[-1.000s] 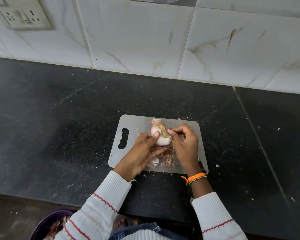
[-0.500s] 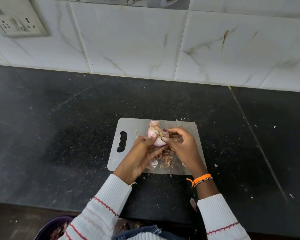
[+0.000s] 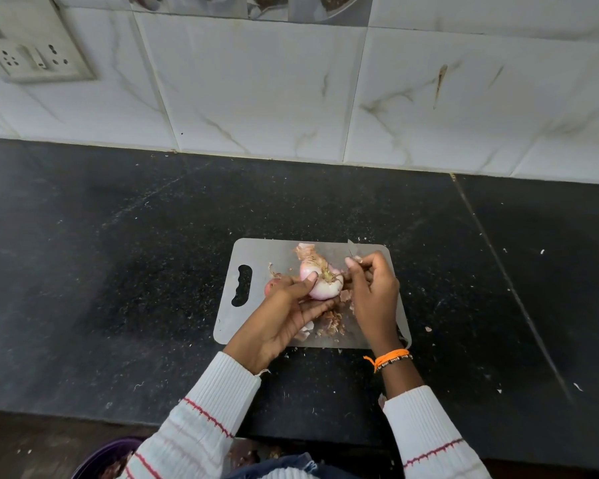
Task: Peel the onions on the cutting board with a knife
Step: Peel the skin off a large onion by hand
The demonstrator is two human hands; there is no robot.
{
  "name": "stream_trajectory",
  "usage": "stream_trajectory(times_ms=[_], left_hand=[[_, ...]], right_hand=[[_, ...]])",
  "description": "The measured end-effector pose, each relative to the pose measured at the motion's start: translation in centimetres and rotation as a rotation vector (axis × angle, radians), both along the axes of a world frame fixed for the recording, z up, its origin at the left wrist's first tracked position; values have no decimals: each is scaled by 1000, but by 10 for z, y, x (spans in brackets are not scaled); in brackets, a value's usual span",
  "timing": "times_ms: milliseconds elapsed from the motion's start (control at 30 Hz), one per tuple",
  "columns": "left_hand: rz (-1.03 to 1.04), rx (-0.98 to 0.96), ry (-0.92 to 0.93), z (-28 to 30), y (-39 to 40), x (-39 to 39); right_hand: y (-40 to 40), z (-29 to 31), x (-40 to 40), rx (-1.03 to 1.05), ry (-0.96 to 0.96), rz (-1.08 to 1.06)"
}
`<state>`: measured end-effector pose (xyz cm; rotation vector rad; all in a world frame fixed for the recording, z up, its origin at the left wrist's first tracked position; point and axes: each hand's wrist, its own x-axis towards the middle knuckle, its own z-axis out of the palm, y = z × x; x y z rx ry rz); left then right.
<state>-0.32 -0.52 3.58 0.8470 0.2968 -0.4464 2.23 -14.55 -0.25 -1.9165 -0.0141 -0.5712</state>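
We hold a pale pink, partly peeled onion (image 3: pixel 320 283) just above the grey plastic cutting board with a handle slot (image 3: pixel 256 257), which lies flat on the black speckled stone counter (image 3: pixel 118 254). Our left hand (image 3: pixel 284 319) grasps the onion from the near left, thumb pressed on its top. Our right hand (image 3: pixel 372 292) is curled around a small knife with a thin metal blade (image 3: pixel 351 248); only the blade tip shows past the fingers, pointing to the far edge of the board, just right of the onion. Dry brown onion skins (image 3: pixel 331 321) lie heaped on the board beneath our hands. A second pinkish onion (image 3: pixel 272 285) peeks out on the board, left of our left hand. An orange thread bracelet (image 3: pixel 389 357) circles the right wrist. A purple bowl (image 3: pixel 104 458) sits at the near left, below the counter edge.
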Motion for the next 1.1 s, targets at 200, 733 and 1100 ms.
stream_trajectory(times_ms=[200,733,1100], left_hand=[[5,-51,8,2,5,0],[32,-68,-130,-8,15,-3],[65,-201,-130,-15,15,-2]], right_hand=[[4,18,-8,22,-4,120],[-6,28,-11,-241,-50,283],[5,31,-16,57,99,199]])
